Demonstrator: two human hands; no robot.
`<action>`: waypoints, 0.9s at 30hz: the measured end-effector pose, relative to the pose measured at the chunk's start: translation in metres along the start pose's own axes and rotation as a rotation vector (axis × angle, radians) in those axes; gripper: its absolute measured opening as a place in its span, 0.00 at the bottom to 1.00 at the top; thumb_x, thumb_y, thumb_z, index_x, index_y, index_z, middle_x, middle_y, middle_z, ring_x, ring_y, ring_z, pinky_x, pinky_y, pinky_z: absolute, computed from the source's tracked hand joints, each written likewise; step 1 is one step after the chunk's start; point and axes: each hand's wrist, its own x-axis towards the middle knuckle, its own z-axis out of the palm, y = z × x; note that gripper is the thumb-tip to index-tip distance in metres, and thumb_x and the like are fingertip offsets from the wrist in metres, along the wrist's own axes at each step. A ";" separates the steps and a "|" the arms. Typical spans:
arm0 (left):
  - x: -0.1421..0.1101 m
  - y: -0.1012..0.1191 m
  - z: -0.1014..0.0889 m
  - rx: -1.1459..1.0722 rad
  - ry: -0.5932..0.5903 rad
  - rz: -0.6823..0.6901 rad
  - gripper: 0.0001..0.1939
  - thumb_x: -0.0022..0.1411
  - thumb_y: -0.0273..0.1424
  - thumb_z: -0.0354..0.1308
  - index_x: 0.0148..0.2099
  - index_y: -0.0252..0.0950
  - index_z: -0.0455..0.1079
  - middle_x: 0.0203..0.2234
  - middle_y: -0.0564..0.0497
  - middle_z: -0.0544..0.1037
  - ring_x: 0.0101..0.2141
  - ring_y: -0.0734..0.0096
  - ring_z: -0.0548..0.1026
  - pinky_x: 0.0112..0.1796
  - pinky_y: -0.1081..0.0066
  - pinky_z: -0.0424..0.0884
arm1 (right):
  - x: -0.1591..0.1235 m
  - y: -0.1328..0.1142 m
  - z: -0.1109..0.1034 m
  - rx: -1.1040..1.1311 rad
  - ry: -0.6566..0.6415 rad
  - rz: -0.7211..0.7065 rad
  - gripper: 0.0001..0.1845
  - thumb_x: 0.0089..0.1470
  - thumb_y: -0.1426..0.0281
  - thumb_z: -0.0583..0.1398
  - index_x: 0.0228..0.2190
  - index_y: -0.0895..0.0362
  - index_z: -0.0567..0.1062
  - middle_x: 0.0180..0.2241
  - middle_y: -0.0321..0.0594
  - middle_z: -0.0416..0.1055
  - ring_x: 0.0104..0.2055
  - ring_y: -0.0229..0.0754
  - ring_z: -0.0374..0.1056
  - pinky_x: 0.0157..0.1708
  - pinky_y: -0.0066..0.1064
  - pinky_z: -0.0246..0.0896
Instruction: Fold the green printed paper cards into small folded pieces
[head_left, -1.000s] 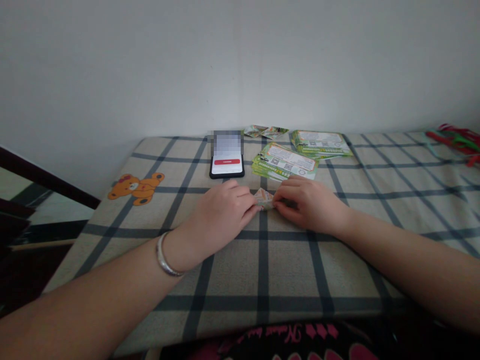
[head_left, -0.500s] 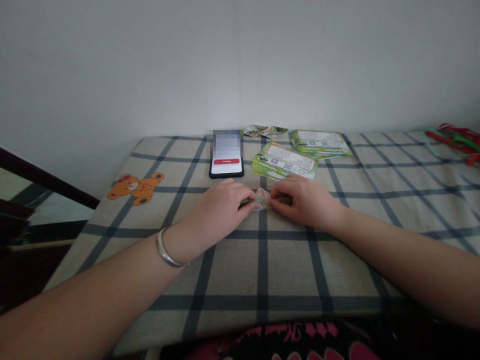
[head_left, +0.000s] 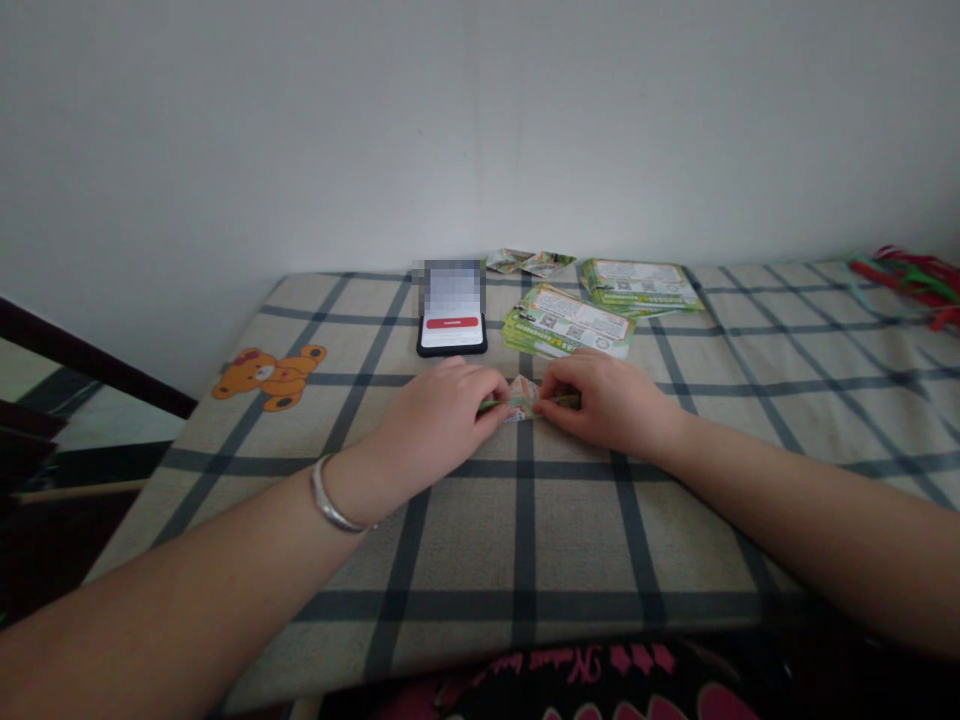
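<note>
Between my two hands is a folded paper card (head_left: 522, 396), green, white and orange, with a pointed top. My left hand (head_left: 459, 405) pinches its left end, thumb below and fingers curled over. On the other end, my right hand (head_left: 600, 400) holds the card between thumb and fingertips. The fingers cover most of the paper. Just beyond my right hand lies a fanned stack of printed green-and-white cards (head_left: 574, 322). A phone (head_left: 452, 335) with a lit, partly blurred screen lies beyond my left hand.
A second card stack (head_left: 641, 283) and small folded paper pieces (head_left: 531, 262) lie along the wall. An orange bear cutout (head_left: 271, 377) is at left on the checked tablecloth (head_left: 450, 560). Red and green items (head_left: 919, 285) sit at far right.
Both hands keep their pinch on the folded card, nearly still. The whole view has shifted very slightly; nothing else visibly moved.
</note>
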 end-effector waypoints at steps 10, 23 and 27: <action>-0.003 -0.002 -0.005 -0.012 -0.011 -0.015 0.05 0.62 0.32 0.58 0.38 0.37 0.72 0.31 0.51 0.75 0.35 0.66 0.71 0.35 0.68 0.64 | -0.001 0.000 -0.002 -0.010 -0.020 0.047 0.07 0.54 0.64 0.61 0.28 0.55 0.74 0.29 0.37 0.73 0.32 0.39 0.65 0.30 0.29 0.53; -0.003 -0.003 -0.011 0.031 -0.101 -0.131 0.08 0.62 0.36 0.55 0.37 0.39 0.72 0.29 0.52 0.76 0.31 0.66 0.71 0.30 0.68 0.61 | 0.002 0.003 -0.002 -0.046 -0.031 0.080 0.10 0.54 0.60 0.61 0.27 0.53 0.75 0.27 0.36 0.73 0.30 0.40 0.65 0.28 0.30 0.50; -0.004 -0.003 -0.013 0.070 -0.107 -0.139 0.08 0.62 0.35 0.54 0.35 0.38 0.72 0.28 0.51 0.75 0.29 0.68 0.71 0.28 0.69 0.60 | 0.004 0.003 -0.003 -0.036 -0.040 0.093 0.11 0.54 0.60 0.61 0.27 0.53 0.76 0.27 0.36 0.74 0.30 0.39 0.65 0.28 0.30 0.49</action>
